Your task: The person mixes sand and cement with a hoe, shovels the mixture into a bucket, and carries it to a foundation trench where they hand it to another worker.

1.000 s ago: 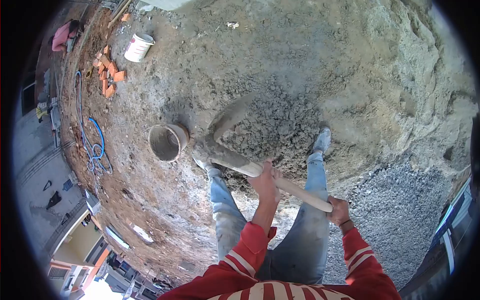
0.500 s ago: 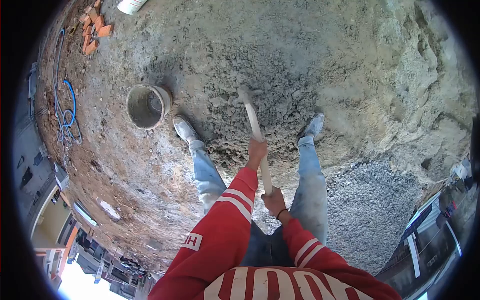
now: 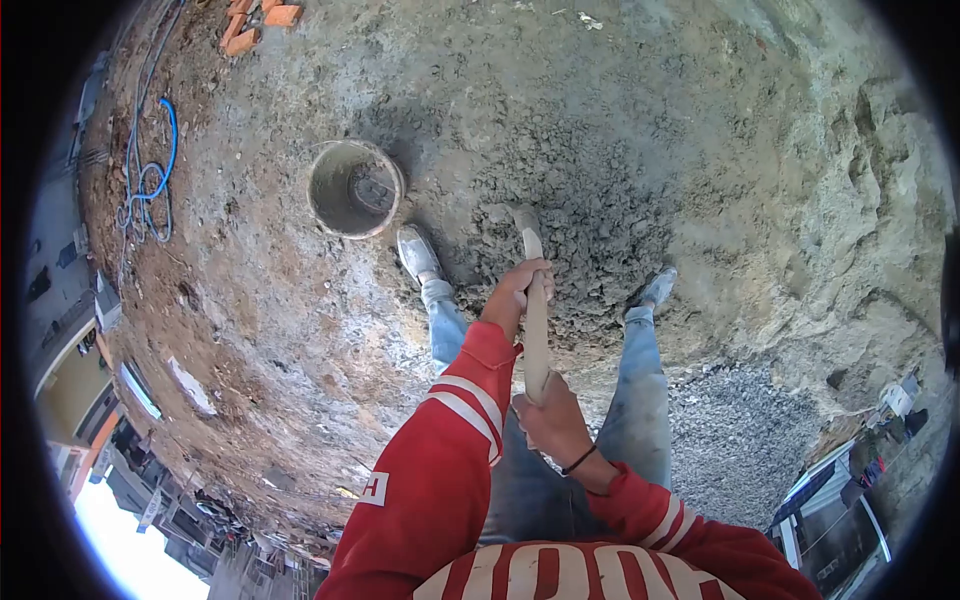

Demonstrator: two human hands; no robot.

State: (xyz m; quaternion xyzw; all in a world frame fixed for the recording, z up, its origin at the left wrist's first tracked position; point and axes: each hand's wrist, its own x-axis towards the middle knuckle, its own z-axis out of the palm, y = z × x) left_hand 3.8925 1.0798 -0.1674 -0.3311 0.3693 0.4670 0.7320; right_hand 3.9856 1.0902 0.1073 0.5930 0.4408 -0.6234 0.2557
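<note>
Both my hands are wrapped round the pale wooden handle of a hoe point(image 3: 537, 330). My left hand point(image 3: 522, 283) grips it farther forward, nearer the head. My right hand point(image 3: 556, 420), with a dark band at the wrist, holds the rear end close to my body. The hoe's head lies in a heap of lumpy grey wet mix point(image 3: 590, 215) between my feet, and its blade is mostly hidden there. Left of my left shoe stands a mortar-smeared bucket point(image 3: 357, 189), upright, with a little grey stuff at its bottom.
Grey gravel point(image 3: 735, 430) is piled behind my right leg. A blue hose point(image 3: 168, 150) lies coiled at the far left, and several orange bricks point(image 3: 242, 41) lie at the upper left. Rough, raised sandy ground point(image 3: 860, 200) runs along the right side.
The hoe and both hands have come closer to my body, its head now sunk in the mix. My view has shifted, so the bucket and feet appear farther right.
</note>
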